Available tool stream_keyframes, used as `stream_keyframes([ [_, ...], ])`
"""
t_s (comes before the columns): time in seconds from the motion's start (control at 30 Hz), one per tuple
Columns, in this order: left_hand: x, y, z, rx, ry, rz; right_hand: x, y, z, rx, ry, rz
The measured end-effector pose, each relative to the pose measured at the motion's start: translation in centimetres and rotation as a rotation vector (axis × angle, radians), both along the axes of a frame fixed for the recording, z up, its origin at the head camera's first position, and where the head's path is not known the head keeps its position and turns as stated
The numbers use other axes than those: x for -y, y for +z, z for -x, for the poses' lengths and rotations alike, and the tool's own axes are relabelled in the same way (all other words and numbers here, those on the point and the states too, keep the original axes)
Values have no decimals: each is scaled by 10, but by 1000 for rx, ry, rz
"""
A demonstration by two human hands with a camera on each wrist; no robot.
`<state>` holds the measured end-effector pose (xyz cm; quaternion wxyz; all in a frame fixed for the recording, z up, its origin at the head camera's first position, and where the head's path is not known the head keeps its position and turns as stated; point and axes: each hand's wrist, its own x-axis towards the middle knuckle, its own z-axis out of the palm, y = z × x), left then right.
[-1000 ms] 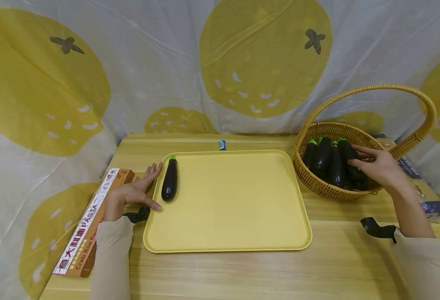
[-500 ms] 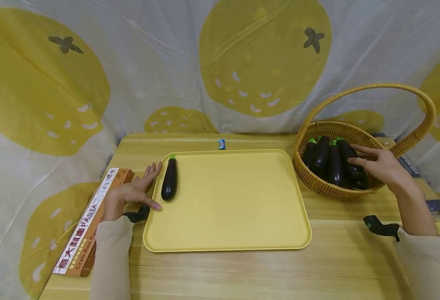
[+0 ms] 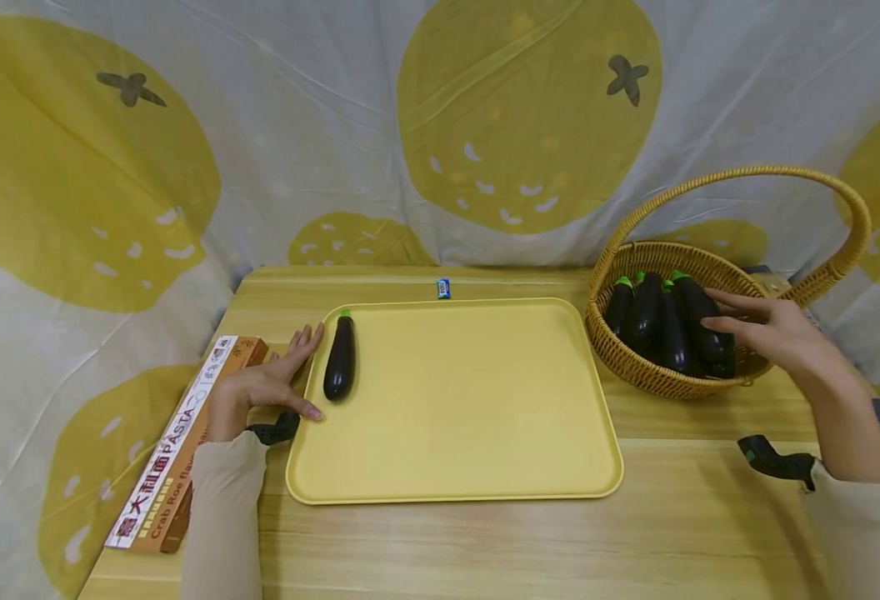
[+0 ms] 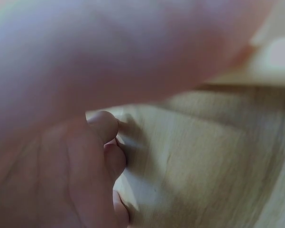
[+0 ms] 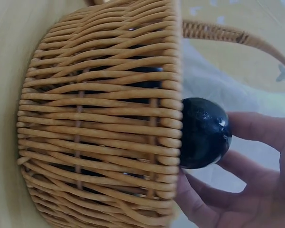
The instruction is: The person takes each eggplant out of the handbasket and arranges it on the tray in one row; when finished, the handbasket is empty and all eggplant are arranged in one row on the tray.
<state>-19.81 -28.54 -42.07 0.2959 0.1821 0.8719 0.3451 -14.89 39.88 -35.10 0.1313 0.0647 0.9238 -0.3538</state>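
In the head view, my right hand [image 3: 788,337] is at the right side of a wicker basket [image 3: 646,379] and grips a dark eggplant [image 3: 698,321] between thumb and fingers. The right wrist view shows the rounded end of this eggplant [image 5: 204,133] standing above the basket rim, with the fingers around it. Several other eggplants [image 3: 644,317] with green tops lie beside it in the basket. My left hand [image 3: 267,387] rests with spread fingers at the left rim of a yellow tray [image 3: 470,400]. On that tray, close to those fingers, lies a single eggplant [image 3: 340,358].
An orange pasta box [image 3: 177,450] lies at the left, partly under the left forearm. Behind the tray is a small blue packet [image 3: 443,288]. The basket's tall handle [image 3: 755,172] arches over the basket. A patterned cloth [image 3: 320,125] hangs behind the wooden table [image 3: 440,550].
My right hand and forearm have shifted slightly to the right, and the gripped eggplant has moved a little with them. The left hand and the tray have stayed put.
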Motion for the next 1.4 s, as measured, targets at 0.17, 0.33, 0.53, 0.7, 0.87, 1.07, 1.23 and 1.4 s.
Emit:
stream_keyframes([
  [0.17, 1, 2, 0, 8, -1, -13, 3, 6, -8, -12, 16, 11],
  [0.33, 1, 3, -1, 8, -1, -17, 9, 13, -19, -13, 66, 36],
  [0.53, 2, 1, 0, 1, 1, -6, 20, 19, -29, -24, 136, 2],
  [0.7, 1, -1, -1, -1, 4, 13, 35, 22, -35, -26, 185, 38],
  [0.87, 1, -1, -1, -9, 3, 30, 56, 24, -37, -54, 247, 85],
  [1.07, 0, 1, -1, -5, -1, 10, 92, 26, -34, -72, 315, 128],
  [1.23, 0, 1, 0, 2, -4, -13, 122, 24, -26, -74, 355, 129],
  [1.4, 0, -1, 0, 12, 7, -18, 155, 16, -13, -69, 383, 198],
])
